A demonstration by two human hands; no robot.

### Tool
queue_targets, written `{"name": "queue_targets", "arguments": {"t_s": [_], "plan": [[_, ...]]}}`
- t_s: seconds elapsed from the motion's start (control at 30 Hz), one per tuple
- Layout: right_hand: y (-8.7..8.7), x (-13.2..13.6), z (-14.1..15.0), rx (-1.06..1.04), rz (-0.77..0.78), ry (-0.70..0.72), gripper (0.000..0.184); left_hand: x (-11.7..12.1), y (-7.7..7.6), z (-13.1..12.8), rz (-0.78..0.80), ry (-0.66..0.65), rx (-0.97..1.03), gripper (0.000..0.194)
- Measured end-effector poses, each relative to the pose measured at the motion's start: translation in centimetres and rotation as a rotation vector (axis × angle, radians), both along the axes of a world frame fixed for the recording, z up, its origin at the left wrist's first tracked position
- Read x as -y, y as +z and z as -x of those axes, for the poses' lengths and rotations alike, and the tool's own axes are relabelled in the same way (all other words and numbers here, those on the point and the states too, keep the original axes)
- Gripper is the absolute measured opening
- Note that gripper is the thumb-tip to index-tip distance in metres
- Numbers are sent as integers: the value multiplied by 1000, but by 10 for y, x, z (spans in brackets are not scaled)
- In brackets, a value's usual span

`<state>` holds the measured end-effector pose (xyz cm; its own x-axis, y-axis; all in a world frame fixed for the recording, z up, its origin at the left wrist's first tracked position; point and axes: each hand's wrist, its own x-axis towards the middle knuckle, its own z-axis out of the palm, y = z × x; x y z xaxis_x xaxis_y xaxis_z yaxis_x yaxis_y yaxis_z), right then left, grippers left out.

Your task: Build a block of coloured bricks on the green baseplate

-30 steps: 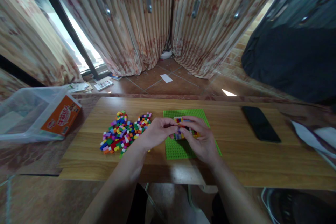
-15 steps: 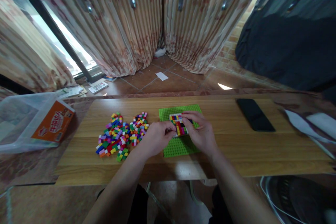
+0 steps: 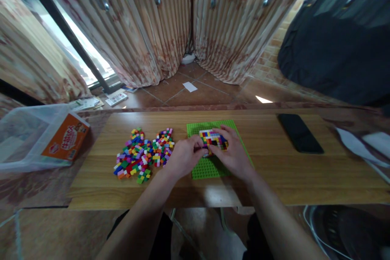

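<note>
A block of many coloured toy bricks (image 3: 214,140) is held over the green studded baseplate (image 3: 210,169), a little above its middle. My right hand (image 3: 232,153) grips the block from the right, fingers along its far side and thumb at the near side. At the block's left edge, my left hand (image 3: 185,155) has its thumb and forefinger closed on it; whether a small loose brick sits in that pinch is hidden. White, red, yellow, blue and dark bricks show on the block's upper face. The baseplate lies flat on the wooden table (image 3: 274,183).
Loose coloured bricks (image 3: 134,156) lie in a pile left of my hands, with a smaller heap (image 3: 162,144) beside it. A black phone (image 3: 300,133) rests on the right. Left of the table stands a clear plastic bin (image 3: 33,130) with an orange label. White paper (image 3: 355,144) lies far right.
The brick block has been turned in my hands, so a different, wider spread of bricks shows. My right thumb has moved to its near side. The whole view has shifted slightly.
</note>
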<state>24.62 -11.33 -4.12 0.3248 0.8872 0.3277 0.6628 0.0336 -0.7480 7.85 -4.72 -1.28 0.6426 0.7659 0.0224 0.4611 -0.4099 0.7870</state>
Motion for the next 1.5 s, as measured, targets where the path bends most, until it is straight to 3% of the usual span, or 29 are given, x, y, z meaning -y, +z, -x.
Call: {"name": "queue_targets", "arguments": {"t_s": [0.5,0.7,0.9,1.03,1.17,1.3,1.5], "plan": [[-4,-6,-1,-21,88,33,51,-3,-5,1,-13,-29,-15,12],[-7,-2,-8,-8,68,91,46,-2,-4,1,-1,-27,-14,13],[-3,6,-23,53,91,223,65,-12,4,15,-44,-69,-12,22],[-7,6,-26,148,131,282,70,-35,8,41,-142,101,-101,14],[-11,4,-24,192,111,265,66,-59,6,69,-237,335,-356,25],[-12,3,-25,190,110,274,64,-68,4,79,-255,310,-456,36],[-13,1,-27,218,99,249,65,-68,1,71,-244,334,-479,27]]}}
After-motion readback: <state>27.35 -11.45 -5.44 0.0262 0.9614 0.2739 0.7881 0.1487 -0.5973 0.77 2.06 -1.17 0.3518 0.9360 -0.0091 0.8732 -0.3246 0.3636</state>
